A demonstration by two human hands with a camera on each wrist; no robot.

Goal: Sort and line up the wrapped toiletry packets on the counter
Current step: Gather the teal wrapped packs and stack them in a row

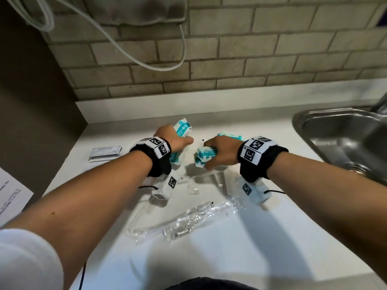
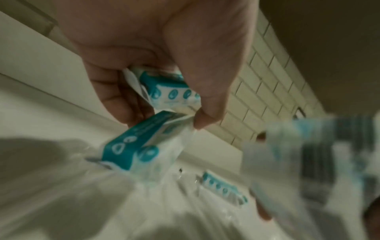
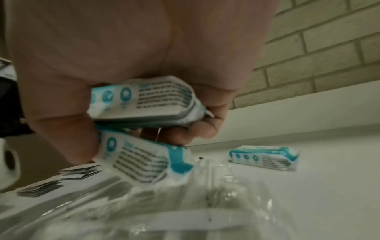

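Nearest the person, clear plastic sleeves lie slantwise across the white counter, long axes running from low left up to the right, under both forearms. Beyond them the left hand curls round two teal-and-white packets, thumb and fingers pinching them from above, long sides pointing away toward the wall. Just beside it, the right hand clamps two more such packets, stacked one over the other between thumb and fingers, their length lying across the palm. Both hands are full, so neither looks free to take more. One loose packet lies flat on the counter farther back, beyond the right hand and nearer to it than to the left. A stack of grey sachets sits well apart on the left.
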